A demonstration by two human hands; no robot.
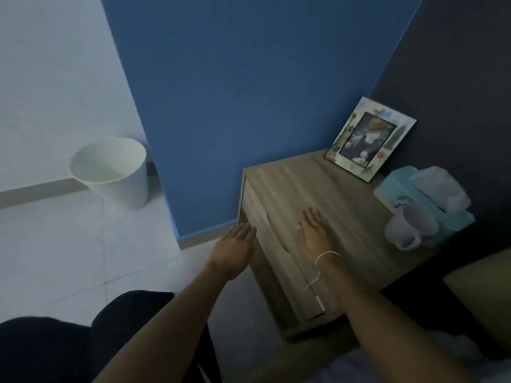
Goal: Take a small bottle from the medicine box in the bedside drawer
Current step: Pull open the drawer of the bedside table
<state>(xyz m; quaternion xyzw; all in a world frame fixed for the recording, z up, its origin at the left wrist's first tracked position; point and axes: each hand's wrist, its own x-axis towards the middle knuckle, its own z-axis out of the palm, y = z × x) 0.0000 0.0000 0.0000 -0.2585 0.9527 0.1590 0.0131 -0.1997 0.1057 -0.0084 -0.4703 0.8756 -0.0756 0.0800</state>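
Note:
A wooden bedside table (331, 194) stands against the blue wall. Its drawer front (265, 244) faces left and is shut; no medicine box or bottle shows. My left hand (235, 247) is open, fingers together, beside the drawer's far upper corner. My right hand (313, 230) lies flat and open over the table's top near its front edge, with a thin white string around the wrist.
On the tabletop stand a picture frame (367, 139), a teal tissue box (425, 194) and two white mugs (409, 228). A white waste bin (113, 172) sits on the tiled floor at the left. A bed edge (481, 283) is at the right.

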